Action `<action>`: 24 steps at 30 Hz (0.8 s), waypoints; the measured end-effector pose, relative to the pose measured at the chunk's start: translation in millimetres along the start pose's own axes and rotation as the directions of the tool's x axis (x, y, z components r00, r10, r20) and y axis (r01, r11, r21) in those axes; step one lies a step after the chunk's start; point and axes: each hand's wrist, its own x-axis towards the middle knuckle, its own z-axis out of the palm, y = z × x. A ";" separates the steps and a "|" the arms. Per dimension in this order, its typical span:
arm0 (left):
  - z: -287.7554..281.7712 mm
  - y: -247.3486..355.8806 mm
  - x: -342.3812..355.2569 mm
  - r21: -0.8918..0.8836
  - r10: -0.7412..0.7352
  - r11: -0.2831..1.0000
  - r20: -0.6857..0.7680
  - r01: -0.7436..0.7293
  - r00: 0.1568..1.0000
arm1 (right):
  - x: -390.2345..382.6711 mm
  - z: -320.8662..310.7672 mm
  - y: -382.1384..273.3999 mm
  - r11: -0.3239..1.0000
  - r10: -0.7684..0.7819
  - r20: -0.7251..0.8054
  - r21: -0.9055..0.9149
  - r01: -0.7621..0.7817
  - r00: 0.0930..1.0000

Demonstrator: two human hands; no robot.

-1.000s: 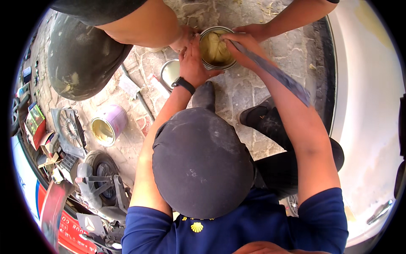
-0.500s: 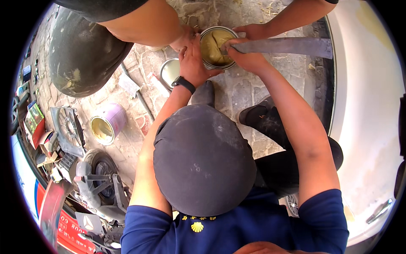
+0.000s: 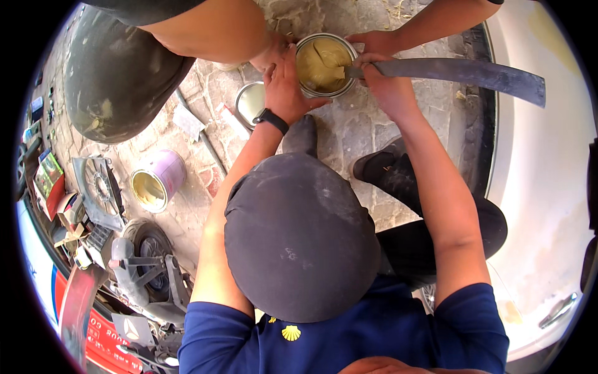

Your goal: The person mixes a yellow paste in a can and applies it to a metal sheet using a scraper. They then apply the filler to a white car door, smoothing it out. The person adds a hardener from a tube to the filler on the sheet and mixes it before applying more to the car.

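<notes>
A round metal can point(image 3: 301, 87) of yellowish, thick putty point(image 3: 321, 65) stands on the stone paving at the upper middle. My left hand point(image 3: 286, 90) grips its near left side, thumb along the near wall. In my right hand point(image 3: 389, 87), at the can's right rim, is a long, flat grey metal strip point(image 3: 473, 73). Its inner end, smeared with putty, lies over the can, and the rest sticks out far to the right. A co-worker's two hands also touch the can: one hand point(image 3: 269, 53) at the left, the other hand point(image 3: 377, 42) at the right.
A round lid point(image 3: 250, 103) lies left of the can. A purple tin point(image 3: 169, 171) lies on its side farther left, near a wheel point(image 3: 152, 255) and assorted parts. A white car panel point(image 3: 529, 187) borders the right. The co-worker's knee point(image 3: 121, 81) fills the upper left.
My right hand has drawn back to the right with the metal strip, pulling its inner end from the putty's middle toward the rim. My left hand stays on the can.
</notes>
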 end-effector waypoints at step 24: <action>1.4 1.3 -2.2 -0.024 -0.012 1.000 -0.013 0.012 1.000 | 44.4 39.7 23.5 0.968 -0.196 -0.168 0.125 0.219 0.966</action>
